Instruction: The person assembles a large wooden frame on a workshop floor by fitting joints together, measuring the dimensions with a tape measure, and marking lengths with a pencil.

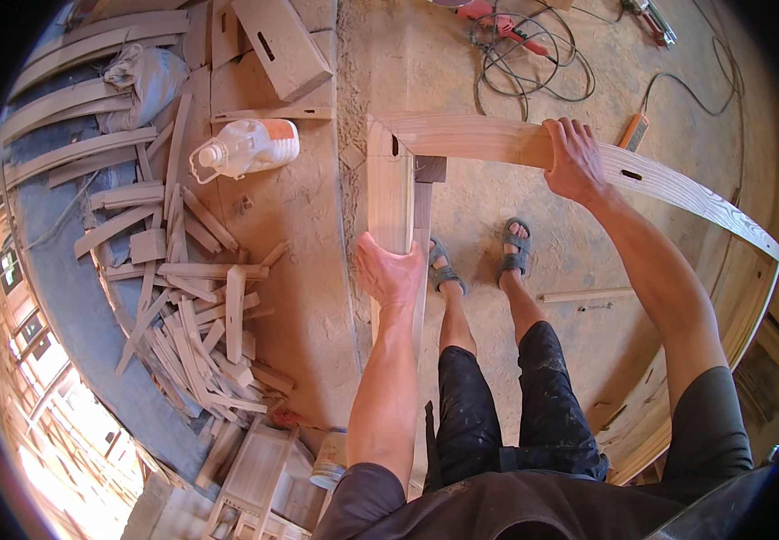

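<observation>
A large pale wooden frame [479, 135] is held up in front of me, and its two rails meet in a mitred corner at the far left. My left hand [393, 270] grips the left rail [389, 198] partway along. Farther right, my right hand [577, 160] is wrapped over the far rail, its fingers curled across the edge. Small dark slots show in the far rail, one near the corner and one right of my right hand. Under the corner sits a darker wooden block [430, 169]. How the frame's near side ends is hidden by my arms and body.
Wood offcuts [201, 333] lie heaped at the left, near a white plastic jug [255, 147] and a slotted wooden box-like piece [286, 49]. Beyond the frame are a red power tool [502, 25], coiled cable and an orange-and-grey power strip [634, 132]. My sandalled feet stand below the frame.
</observation>
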